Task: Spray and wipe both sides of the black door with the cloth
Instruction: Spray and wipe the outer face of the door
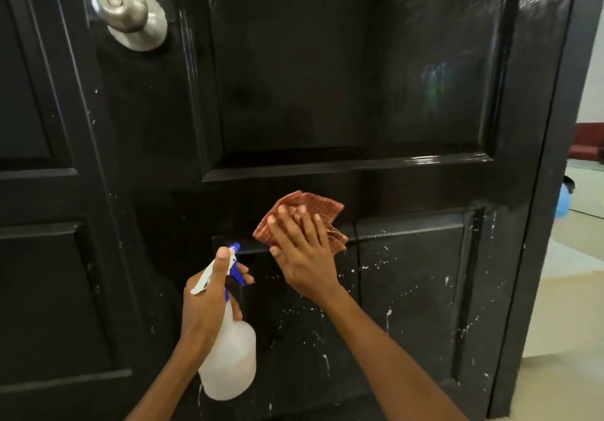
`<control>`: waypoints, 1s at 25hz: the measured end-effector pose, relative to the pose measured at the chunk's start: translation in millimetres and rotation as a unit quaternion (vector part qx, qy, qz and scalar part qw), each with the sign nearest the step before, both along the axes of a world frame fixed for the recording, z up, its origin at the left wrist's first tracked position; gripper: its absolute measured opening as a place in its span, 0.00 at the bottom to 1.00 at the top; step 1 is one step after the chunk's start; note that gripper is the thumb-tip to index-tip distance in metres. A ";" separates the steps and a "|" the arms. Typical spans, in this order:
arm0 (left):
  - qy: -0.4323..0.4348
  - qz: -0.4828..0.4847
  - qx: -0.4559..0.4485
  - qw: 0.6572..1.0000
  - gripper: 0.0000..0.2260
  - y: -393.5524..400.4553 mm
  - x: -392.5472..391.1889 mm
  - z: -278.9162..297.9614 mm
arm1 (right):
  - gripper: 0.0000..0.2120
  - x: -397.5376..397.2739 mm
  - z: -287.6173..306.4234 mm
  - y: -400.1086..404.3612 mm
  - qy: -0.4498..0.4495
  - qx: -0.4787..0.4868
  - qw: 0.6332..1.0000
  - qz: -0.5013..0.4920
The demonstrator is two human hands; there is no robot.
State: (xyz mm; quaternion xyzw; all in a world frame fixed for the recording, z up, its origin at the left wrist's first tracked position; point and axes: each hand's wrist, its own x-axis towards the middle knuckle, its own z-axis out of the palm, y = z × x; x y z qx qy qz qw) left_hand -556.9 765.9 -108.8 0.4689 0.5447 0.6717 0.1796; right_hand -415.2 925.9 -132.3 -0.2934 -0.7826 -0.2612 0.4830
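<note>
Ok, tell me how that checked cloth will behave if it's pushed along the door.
The cloth looks floppy: it is bunched, with a loose corner drooping past the right hand. It will probably crumple or slip unless pressed flat. The glossy door should let it glide, maybe snagging on the panel ledge.

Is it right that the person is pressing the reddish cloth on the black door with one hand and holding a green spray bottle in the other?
Not quite: the spray bottle is white with a blue nozzle, not green. The head view shows the left hand holding it, while the right hand presses the reddish cloth on the black door.
</note>
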 end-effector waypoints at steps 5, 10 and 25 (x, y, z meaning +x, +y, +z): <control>0.008 0.007 -0.024 1.000 0.27 -5.5 -1.7 -11.3 | 0.25 52.8 -14.8 20.5 -0.063 0.056 0.995 -0.059; -0.004 0.003 -0.029 1.000 0.26 -9.8 -6.4 -13.1 | 0.26 104.6 -52.9 45.4 0.248 -0.109 0.948 -0.164; -0.043 0.122 0.005 0.992 0.25 -59.5 -89.2 -25.7 | 0.32 -123.1 -52.5 -53.7 0.039 -0.091 0.995 -0.004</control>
